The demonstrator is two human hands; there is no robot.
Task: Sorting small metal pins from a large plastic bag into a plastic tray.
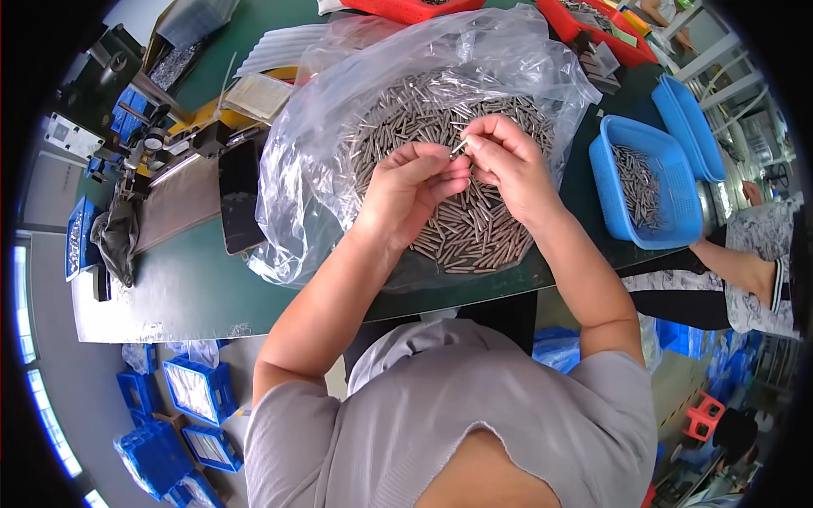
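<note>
Pinching upright-tilted metal pin [458, 147] between both hands

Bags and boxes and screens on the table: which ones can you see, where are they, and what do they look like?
Clear plastic bag: table middle, crumpled, open, under the pile of metal pins beneath both hands.
Blue basket: right of the bag, rectangular, pins inside.
Second blue basket: behind the first, tilted.
Red trays: far edge, shallow.
Dark screen: left of the bag, flat, black, blank.
Blue crates: floor, lower left.
</note>
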